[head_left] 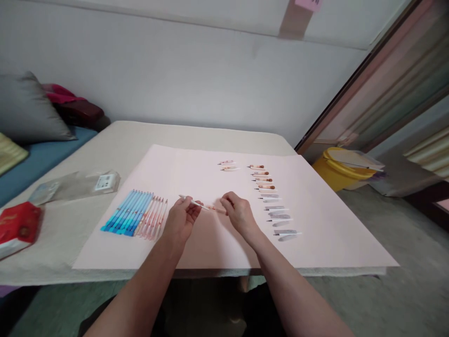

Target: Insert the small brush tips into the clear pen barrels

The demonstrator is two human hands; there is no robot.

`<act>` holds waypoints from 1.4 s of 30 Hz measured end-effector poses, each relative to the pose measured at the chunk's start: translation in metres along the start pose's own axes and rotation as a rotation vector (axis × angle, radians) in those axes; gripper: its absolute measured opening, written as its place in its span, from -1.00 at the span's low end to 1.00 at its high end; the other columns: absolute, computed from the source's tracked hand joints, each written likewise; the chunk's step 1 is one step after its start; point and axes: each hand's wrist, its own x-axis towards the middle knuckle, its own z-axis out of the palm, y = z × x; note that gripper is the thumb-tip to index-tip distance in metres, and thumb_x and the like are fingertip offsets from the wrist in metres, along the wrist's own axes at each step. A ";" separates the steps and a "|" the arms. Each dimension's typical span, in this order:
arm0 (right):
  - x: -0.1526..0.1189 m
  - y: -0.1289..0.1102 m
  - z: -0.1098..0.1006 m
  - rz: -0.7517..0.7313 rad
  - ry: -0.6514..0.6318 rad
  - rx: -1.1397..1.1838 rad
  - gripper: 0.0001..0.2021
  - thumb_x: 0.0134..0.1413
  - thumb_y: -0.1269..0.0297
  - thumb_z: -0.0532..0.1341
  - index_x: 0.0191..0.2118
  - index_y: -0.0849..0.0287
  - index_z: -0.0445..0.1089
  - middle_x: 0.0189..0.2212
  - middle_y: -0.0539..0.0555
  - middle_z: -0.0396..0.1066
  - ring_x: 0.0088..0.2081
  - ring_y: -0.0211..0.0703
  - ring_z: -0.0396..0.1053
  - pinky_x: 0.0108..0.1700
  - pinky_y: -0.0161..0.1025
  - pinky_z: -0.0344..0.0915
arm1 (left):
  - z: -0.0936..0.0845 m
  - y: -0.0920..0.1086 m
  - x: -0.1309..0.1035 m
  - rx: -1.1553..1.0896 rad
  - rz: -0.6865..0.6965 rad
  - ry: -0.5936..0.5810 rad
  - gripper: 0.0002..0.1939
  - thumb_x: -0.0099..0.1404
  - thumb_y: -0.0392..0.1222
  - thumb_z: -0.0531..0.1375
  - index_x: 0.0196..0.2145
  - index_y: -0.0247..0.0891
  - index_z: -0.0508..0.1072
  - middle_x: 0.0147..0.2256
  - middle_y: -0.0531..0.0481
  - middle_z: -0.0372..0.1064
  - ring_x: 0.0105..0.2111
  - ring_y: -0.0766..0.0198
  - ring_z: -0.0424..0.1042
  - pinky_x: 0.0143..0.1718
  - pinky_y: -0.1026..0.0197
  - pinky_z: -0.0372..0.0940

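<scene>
My left hand (183, 216) is closed around a slim white pen part (199, 204), whose end points toward my other hand. My right hand (240, 213) has its fingers pinched together; whatever is in them is too small to make out. Just beside those fingertips is a small orange-and-pink patterned pen piece (216, 209), and I cannot tell if they touch it. Left of my hands, blue pens (126, 213) lie side by side, with several pink pens (153, 217) next to them. Two pale pens (228, 168) lie farther back.
Pink paper (210, 252) covers much of the table (175, 131). On its right runs a column of taken-apart pens with brown (265, 187) and grey (286, 231) pieces. Clear plastic packaging (84, 186) and a red packet (19, 227) lie left. A yellow bucket (331, 175) stands beyond the right edge.
</scene>
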 end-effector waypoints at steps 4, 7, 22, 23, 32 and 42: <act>0.004 0.019 0.002 0.062 -0.111 -0.421 -0.81 0.14 0.25 0.02 -0.21 0.16 0.32 -0.25 0.13 0.37 -0.28 -0.14 0.35 -0.32 -0.30 0.13 | -0.003 0.007 0.006 -0.012 0.022 0.037 -0.92 0.21 -0.34 0.09 -0.45 -0.35 0.30 -0.51 -0.16 0.38 -0.49 0.31 0.42 -0.47 0.33 0.36; 0.005 0.022 0.016 0.030 -0.287 -0.530 -0.80 0.11 0.30 0.04 -0.18 0.17 0.32 -0.20 0.16 0.34 -0.29 -0.12 0.37 -0.34 -0.29 0.13 | -0.005 0.008 0.010 -0.019 0.023 0.061 -0.93 0.21 -0.35 0.10 -0.44 -0.35 0.29 -0.51 -0.17 0.38 -0.49 0.31 0.42 -0.49 0.34 0.36; -0.001 0.004 0.004 -0.176 -0.115 0.011 -0.95 0.01 0.39 0.12 -0.44 0.15 0.25 -0.51 -0.04 0.30 -0.47 -0.29 0.19 -0.44 -0.36 -0.01 | -0.012 0.013 0.017 -0.049 0.182 0.157 -0.96 0.20 -0.35 0.11 -0.42 -0.33 0.28 -0.53 -0.08 0.37 -0.52 0.36 0.41 -0.46 0.34 0.35; -0.001 0.002 0.005 -0.179 -0.110 0.027 -0.94 0.01 0.39 0.11 -0.45 0.15 0.24 -0.51 -0.04 0.29 -0.47 -0.29 0.19 -0.44 -0.36 -0.01 | -0.013 0.013 0.017 -0.044 0.185 0.154 -0.96 0.20 -0.34 0.11 -0.42 -0.33 0.28 -0.53 -0.08 0.37 -0.53 0.36 0.40 -0.47 0.33 0.35; -0.003 -0.005 0.007 -0.210 -0.074 0.069 -0.93 0.01 0.42 0.11 -0.46 0.15 0.23 -0.48 -0.04 0.28 -0.45 -0.30 0.18 -0.41 -0.37 0.02 | -0.010 0.007 0.011 0.051 0.175 0.108 -0.91 0.14 -0.28 0.18 -0.38 -0.31 0.32 -0.45 -0.10 0.40 -0.49 0.35 0.41 -0.48 0.33 0.33; -0.005 -0.011 0.012 -0.207 -0.027 0.104 -0.91 0.00 0.41 0.12 -0.48 0.16 0.24 -0.55 -0.05 0.25 -0.50 -0.31 0.14 -0.44 -0.37 0.02 | -0.007 0.002 0.004 0.153 0.134 0.085 -0.80 0.09 -0.18 0.22 -0.33 -0.30 0.36 -0.32 -0.14 0.42 -0.47 0.40 0.37 -0.45 0.34 0.26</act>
